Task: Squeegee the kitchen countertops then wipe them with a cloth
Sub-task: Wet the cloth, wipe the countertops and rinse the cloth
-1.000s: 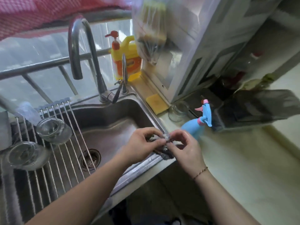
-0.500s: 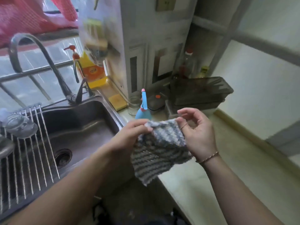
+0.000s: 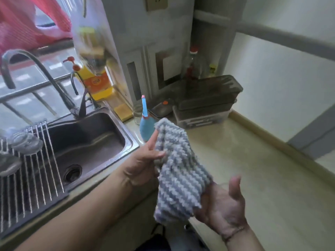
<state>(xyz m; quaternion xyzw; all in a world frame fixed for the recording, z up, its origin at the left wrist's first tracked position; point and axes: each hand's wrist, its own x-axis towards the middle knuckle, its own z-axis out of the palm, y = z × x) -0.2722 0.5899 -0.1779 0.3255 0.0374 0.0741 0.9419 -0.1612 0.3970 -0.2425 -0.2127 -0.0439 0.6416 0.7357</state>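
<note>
Cloth-handling is the step in hand, judged from the frame: the striped cloth (image 3: 178, 171) hangs in the air over the near edge of the table (image 3: 257, 178), not yet on it. At far left a wire drying rack (image 3: 32, 178) lies across the sink (image 3: 87, 142), with upturned glasses on it, and the tap (image 3: 36, 69) arches above. The sink's raised steel rim marks the left limit of any wipe. The left hand (image 3: 143, 163) has the only grip on the cloth, thumb and a finger pinching its upper left part while the forefinger points straight out. The right hand (image 3: 223, 205) is spread palm up under the cloth's lower corner, fingers relaxed, and whether it touches the fabric cannot be told through the blur.

To do this well, the person would probably fold the cloth flat into the right palm, so that a broad pad meets the surface rather than a trailing corner. A blue spray bottle (image 3: 146, 127), a small jar and a yellow sponge (image 3: 123, 111) stand close together by the sink's far right corner, and a dark lidded box (image 3: 204, 102) sits further right against the far wall. Strokes near them should be short. Right of the hands the table looks bare to the low raised strip along the right wall, which gives room for long passes.
</note>
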